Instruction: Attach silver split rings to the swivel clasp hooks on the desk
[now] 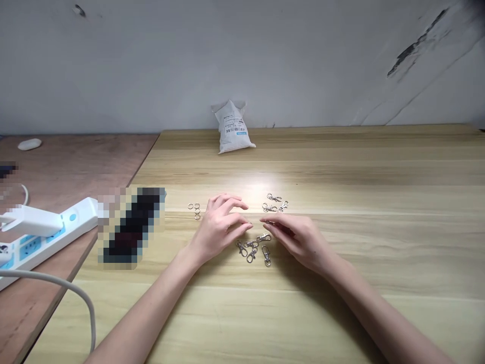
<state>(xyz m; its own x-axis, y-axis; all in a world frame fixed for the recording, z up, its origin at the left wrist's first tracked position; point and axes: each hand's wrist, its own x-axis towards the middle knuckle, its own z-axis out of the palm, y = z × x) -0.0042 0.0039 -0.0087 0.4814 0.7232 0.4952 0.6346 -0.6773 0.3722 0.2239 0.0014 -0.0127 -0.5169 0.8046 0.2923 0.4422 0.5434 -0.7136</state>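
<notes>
My left hand (pixel 222 225) rests on the light wooden table (pixel 341 263), thumb and forefinger pinched together at its right tip, the other fingers curled loosely. My right hand (pixel 293 236) faces it a few centimetres away, fingers pressed together around a small metal piece I can barely see. Below and between the hands lies a pile of several metal lobster clasps (pixel 254 248). A second group of clasps (pixel 275 202) lies just beyond my right hand. Small metal split rings (pixel 194 209) lie left of my left hand.
A white plastic bag with a label (pixel 232 127) leans against the wall at the table's far edge. On the darker table to the left are a white power strip (pixel 45 230) with a plug and cable, and a blurred-out dark object (pixel 131 227).
</notes>
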